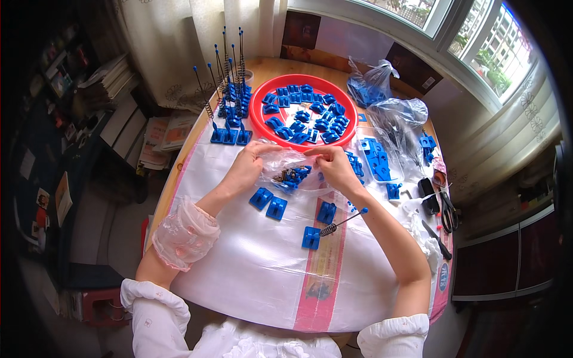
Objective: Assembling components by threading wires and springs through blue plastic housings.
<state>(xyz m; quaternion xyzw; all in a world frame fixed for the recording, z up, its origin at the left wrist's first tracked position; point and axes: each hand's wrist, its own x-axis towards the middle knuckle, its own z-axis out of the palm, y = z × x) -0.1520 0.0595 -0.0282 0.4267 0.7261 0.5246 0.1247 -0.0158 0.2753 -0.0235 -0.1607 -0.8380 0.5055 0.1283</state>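
Note:
Between my hands is a clear plastic bag (280, 161) with small blue and dark parts (293, 177) showing at its lower part. My left hand (247, 166) pinches the bag's left edge. On the other side, my right hand (335, 169) has its fingers closed on the bag's right edge. Just below the bag lie two blue plastic blocks (268, 203). Nearer me, a blue block with a black spring and a blue-tipped rod (311, 237) lies on the table cover, and another blue block (326, 212) sits behind it.
A red round tray (256, 113) full of blue blocks stands beyond my hands. Left of it, several finished-looking spring-rod pieces (230, 135) stand upright. To the right are a clear box (399, 173) of blue parts, plastic bags (397, 113), scissors (449, 212) and a black-handled knife (437, 240).

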